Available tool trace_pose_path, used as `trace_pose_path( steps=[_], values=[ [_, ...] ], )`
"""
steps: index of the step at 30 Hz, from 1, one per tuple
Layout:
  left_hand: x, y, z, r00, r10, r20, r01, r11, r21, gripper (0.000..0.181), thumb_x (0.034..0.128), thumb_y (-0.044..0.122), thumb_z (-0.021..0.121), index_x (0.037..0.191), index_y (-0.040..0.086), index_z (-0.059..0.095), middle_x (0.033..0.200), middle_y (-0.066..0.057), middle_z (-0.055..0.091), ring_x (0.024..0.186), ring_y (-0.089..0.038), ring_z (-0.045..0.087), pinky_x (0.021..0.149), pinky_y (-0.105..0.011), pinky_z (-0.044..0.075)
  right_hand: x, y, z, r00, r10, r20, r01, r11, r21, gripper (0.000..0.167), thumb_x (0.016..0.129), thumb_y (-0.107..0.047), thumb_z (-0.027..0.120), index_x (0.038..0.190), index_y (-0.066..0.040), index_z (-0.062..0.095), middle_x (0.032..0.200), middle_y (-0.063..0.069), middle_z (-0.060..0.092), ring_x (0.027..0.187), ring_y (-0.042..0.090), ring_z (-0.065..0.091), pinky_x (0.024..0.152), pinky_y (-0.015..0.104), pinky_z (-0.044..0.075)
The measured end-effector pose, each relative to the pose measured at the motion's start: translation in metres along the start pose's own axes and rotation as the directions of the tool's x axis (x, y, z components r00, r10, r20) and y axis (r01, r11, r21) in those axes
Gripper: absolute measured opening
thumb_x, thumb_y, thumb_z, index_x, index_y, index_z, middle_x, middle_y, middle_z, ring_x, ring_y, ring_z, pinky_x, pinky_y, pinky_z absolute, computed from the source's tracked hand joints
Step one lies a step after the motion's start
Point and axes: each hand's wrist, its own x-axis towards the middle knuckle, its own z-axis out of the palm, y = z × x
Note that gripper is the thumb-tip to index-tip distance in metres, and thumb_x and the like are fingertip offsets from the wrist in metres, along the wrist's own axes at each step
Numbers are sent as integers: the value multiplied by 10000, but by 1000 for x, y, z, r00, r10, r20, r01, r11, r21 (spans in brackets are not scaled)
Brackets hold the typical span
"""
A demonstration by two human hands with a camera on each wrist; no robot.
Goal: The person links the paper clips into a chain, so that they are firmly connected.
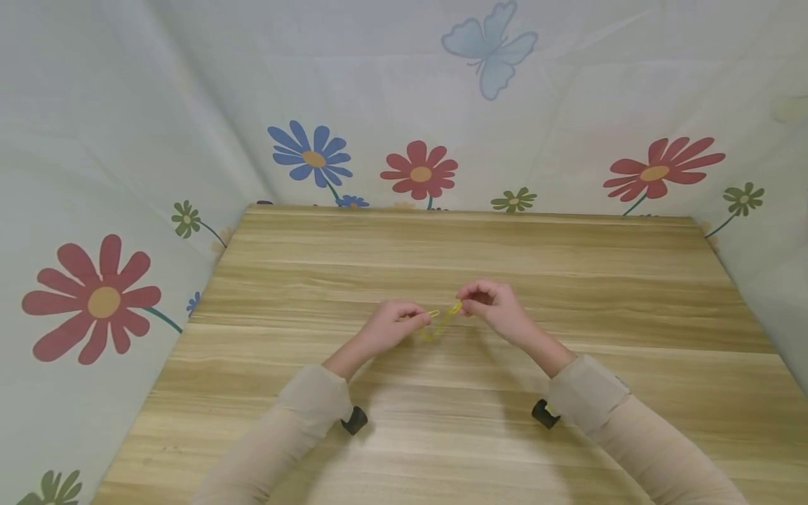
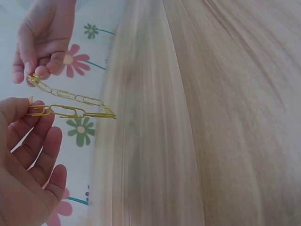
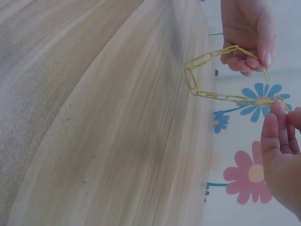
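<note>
A chain of several linked yellow paper clips [image 2: 70,110] sags between the two hands, above the wooden table. My left hand [image 1: 394,325] pinches a clip at one end between thumb and index finger, with that clip's loop sticking out past the fingertips. The other end is pinched by my right hand [image 1: 495,306], a little farther from the body. In the right wrist view the chain [image 3: 192,82] bends in a U between the hands. Both hands' fingertips partly cover the end clips.
The wood-grain table [image 1: 315,259] fills the area under the hands. Behind it and to its sides hangs a white cloth [image 1: 379,84] printed with flowers and a butterfly. Dark wrist cameras sit under the left cuff [image 1: 355,420] and the right cuff [image 1: 546,414].
</note>
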Motion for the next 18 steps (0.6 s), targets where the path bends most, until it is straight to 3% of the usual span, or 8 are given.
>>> trace_pose_path(
  steps=[8,18],
  values=[
    [2,1,2,1000,0,4,0,1000,-14,264,869,285,544,915,58,670,968,-47,667,956,-188,592,869,-405,438,0,2,3,1000,-3,14,2,999,51,152,828,69,526,958,148,533,910,255,550,720,116,596,678,216,505],
    [5,3,5,1000,-1,13,1,1000,3,283,874,294,534,955,55,662,988,-46,665,974,-190,591,892,-408,429,1,5,5,999,-8,45,7,999,35,128,832,50,527,939,116,554,879,224,573,693,65,561,646,207,493]
  ],
)
